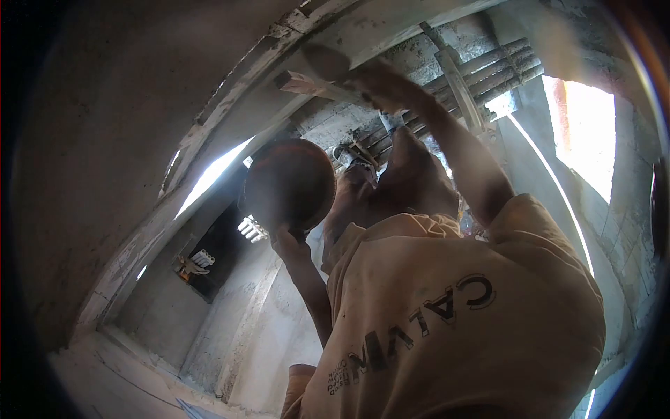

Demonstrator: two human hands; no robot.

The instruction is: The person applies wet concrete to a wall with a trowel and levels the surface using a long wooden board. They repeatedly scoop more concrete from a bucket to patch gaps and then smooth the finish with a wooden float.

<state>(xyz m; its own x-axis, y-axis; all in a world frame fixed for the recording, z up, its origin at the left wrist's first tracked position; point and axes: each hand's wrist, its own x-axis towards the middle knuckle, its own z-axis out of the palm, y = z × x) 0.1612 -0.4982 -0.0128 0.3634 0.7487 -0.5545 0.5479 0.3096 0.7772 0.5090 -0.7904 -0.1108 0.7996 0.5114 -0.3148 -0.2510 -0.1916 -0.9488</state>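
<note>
A round, dark bowl-like container [289,185] is held up by my left hand [287,243], whose fingers are at its lower rim. Its inside is too dark to make out. My right arm reaches toward the upper middle, and my right hand [380,87] is closed and blurred by motion. Beside that hand is a dark, rounded flat shape [326,63], smeared, seemingly in its grip. A wooden piece [307,84] lies just below the dark shape in view. My light shirt [447,314] with dark lettering fills the lower right.
Rough grey plastered wall [112,140] covers the left side. Several poles [495,70] lie side by side at the upper right, crossed by a wooden board [457,87]. A bright opening [583,133] is at the right. White tubular objects [202,258] show near a dark recess.
</note>
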